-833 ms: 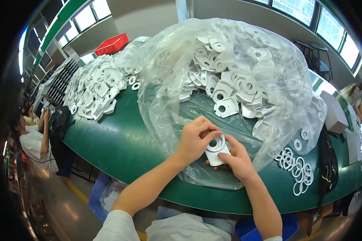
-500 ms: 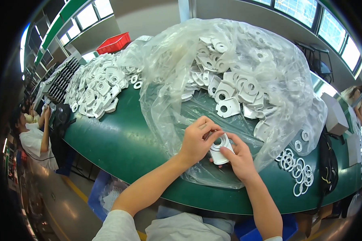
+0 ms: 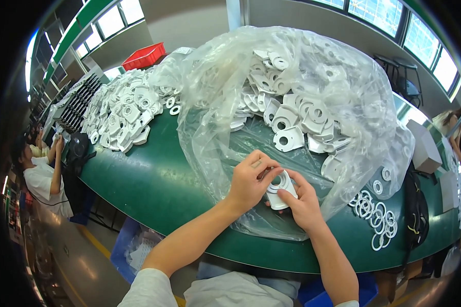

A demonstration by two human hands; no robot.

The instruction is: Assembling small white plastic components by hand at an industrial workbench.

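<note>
Between my two hands, above the near part of the green table, is a white plastic part (image 3: 278, 198) with a round hole and a flat tongue end. My right hand (image 3: 304, 202) grips it from the right, thumb across its face and fingers behind. At the part's ringed end, my left hand (image 3: 252, 180) has its thumb and fingertips pinched by the hole; a thin white ring seems to sit there, though the fingers partly cover it. Just beyond, a big clear plastic bag (image 3: 210, 128) lies open, with many similar white parts (image 3: 288, 138) spilling from its mouth.
Loose white rings (image 3: 378, 217) lie right of my hands. A heap of white parts (image 3: 125, 110) covers the green table (image 3: 133, 174) at left, near a red bin (image 3: 144, 55). Blue bins (image 3: 123, 250) stand below the edge. A co-worker (image 3: 46, 179) sits at far left.
Hardly anything differs. Both hands keep their hold on the white part, with only slight shifts of the fingers.
</note>
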